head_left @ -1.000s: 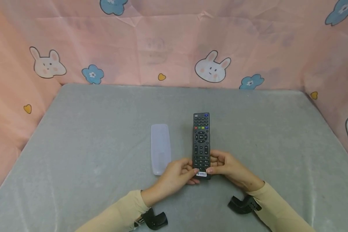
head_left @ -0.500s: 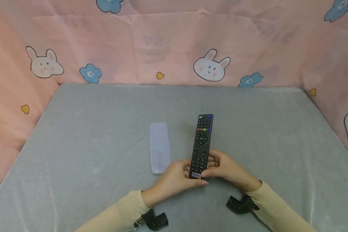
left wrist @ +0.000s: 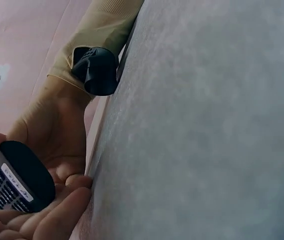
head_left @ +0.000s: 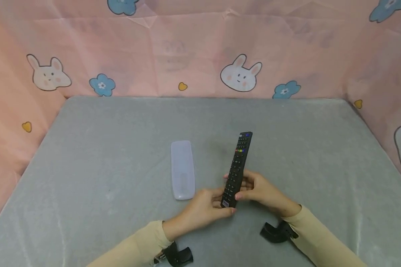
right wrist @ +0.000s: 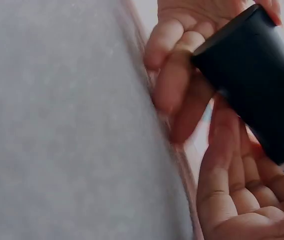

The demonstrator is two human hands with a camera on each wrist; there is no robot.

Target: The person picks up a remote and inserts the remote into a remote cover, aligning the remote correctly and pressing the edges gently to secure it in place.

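Note:
A black remote control [head_left: 236, 168] is held between both hands above the grey table, its button face turned partly to the left. My right hand [head_left: 263, 193] grips its right edge, thumb on the near corner and fingers curled behind. The left hand [head_left: 202, 207] holds the near end, with its thumb along the bottom and fingers at the left edge. In the left wrist view, the remote's white label [left wrist: 17, 182] and end show between the fingers. The right wrist view shows the plain black back [right wrist: 256, 80]. Left of the hands lies a translucent pale case [head_left: 182, 170].
The grey cloth-covered table [head_left: 103, 155] stretches around the hands. Pink curtains [head_left: 200, 44] with rabbits and flowers stand along its back and sides. Black camera mounts [head_left: 178, 255] sit on both wrists below the beige sleeves.
The remote control has tilted, its far end swinging right and its button face turning leftward. The left thumb has moved from the button face to the bottom end. The pale case stays in place.

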